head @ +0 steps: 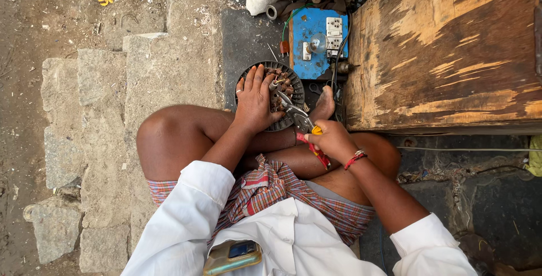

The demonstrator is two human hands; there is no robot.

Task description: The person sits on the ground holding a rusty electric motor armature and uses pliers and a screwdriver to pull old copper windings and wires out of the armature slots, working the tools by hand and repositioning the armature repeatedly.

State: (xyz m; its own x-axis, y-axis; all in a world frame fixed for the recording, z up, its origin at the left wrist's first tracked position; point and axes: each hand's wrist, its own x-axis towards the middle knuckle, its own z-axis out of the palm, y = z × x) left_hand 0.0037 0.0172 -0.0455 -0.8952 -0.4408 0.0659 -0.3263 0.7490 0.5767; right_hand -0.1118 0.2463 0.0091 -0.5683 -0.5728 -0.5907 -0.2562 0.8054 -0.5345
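A round dark motor stator [289, 79] with brown copper windings rests against my crossed legs. My left hand [255, 100] lies flat over its left half, fingers spread, a ring on one finger. My right hand [331, 138], with a red thread bracelet at the wrist, grips red-and-yellow-handled pliers [300, 122]. The pliers' metal jaws reach into the windings near the stator's middle. Part of the stator is hidden under my left palm.
A blue switchboard box [314, 41] with a white socket and wires sits just beyond the stator. A worn wooden bench [446, 50] stands to the right. Stone slabs [101, 112] lie to the left. A phone [232, 256] sticks out of my shirt pocket.
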